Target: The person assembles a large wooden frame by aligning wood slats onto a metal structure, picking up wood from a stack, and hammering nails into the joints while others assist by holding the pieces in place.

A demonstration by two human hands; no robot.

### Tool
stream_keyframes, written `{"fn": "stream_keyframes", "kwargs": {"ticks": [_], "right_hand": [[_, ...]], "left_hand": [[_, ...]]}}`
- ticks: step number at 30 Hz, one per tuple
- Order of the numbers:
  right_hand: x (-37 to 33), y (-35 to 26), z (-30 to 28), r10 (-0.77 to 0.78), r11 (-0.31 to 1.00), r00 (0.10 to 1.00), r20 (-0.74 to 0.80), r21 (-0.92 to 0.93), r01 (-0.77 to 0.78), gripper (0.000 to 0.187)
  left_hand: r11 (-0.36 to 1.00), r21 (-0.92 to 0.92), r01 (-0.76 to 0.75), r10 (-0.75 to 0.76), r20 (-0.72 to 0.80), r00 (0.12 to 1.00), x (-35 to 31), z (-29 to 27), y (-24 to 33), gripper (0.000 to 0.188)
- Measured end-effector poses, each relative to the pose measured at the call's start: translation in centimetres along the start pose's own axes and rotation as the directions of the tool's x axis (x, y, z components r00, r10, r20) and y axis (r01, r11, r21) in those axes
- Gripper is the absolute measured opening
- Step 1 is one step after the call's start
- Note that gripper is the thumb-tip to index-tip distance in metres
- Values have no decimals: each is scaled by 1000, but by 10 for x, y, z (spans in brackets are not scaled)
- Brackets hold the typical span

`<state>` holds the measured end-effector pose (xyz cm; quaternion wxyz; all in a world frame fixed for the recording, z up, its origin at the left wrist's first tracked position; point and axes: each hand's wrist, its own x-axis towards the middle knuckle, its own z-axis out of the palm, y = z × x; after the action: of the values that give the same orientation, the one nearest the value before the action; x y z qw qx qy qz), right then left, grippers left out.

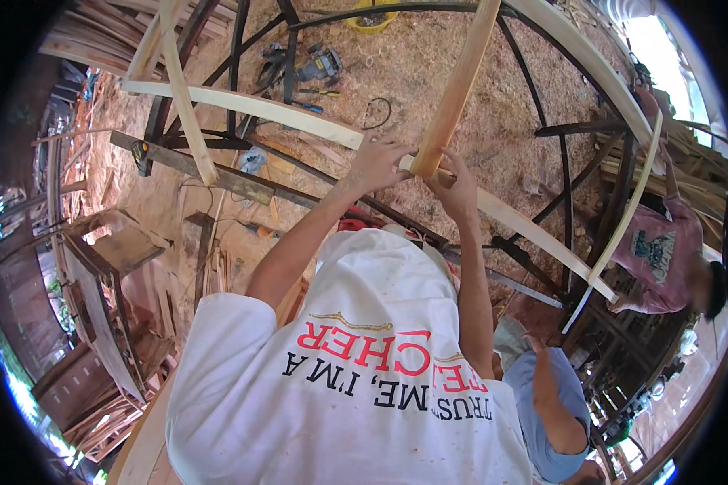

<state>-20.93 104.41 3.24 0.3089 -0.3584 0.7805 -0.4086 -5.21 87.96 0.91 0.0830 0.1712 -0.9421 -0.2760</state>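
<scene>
Lengthwise, the beam (pixel 459 89) slants away rightward, left fingers (pixel 396 150) and right fingers (pixel 458 167) gripping its near end.

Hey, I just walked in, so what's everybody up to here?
Someone in a white shirt has both hands where two pale boards meet: the left grip at the long board, the right grip at the near end of the crossing board. A dark frame stands around them. A co-worker in a reddish shirt is by the long board's right end. A power tool lies on the shavings-covered floor.
</scene>
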Motion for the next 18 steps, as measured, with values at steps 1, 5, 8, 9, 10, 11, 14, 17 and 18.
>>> {"fn": "stream_keyframes", "kwargs": {"ticks": [1, 5, 8, 9, 10, 11, 14, 17, 18], "right_hand": [[0, 1, -1, -2, 1000, 1000, -3, 1, 2, 70], [0, -5, -2, 46, 998, 999, 26, 44, -47, 70], [-1, -4, -2, 37, 999, 999, 16, 13, -37, 70], [-2, -4, -2, 32, 999, 999, 9, -17, -32, 71], [-1, -4, -1, 34, 999, 999, 6, -17, -34, 71], [0, -2, 0, 39, 999, 999, 16, -2, -39, 71], [-3, 15, 1, 79, 994, 997, -11, 75, -78, 69], [24, 15, 5, 144, 959, 979, -147, 265, -101, 61], [35, 18, 8, 246, 906, 943, -225, 398, -142, 57]], "left_hand": [[1000, 8, 5, -5, 8, 1000, 1, -2, 1, 59], [1000, 15, 12, -12, 1, 1000, 0, -1, 2, 58], [1000, 11, -19, 19, -39, 999, 0, 2, 0, 58], [1000, 1, -11, 11, -56, 998, -1, 3, 0, 58], [1000, -9, -4, 3, -72, 997, -2, 4, -1, 59], [1000, -13, -10, 9, -68, 998, 0, 1, 1, 59], [992, -7, 130, -127, 167, 978, 12, -14, 14, 68], [999, -24, -22, 20, -100, 995, 4, 1, 14, 85], [1000, -13, 0, -1, -51, 999, 5, 4, 16, 89]]}}
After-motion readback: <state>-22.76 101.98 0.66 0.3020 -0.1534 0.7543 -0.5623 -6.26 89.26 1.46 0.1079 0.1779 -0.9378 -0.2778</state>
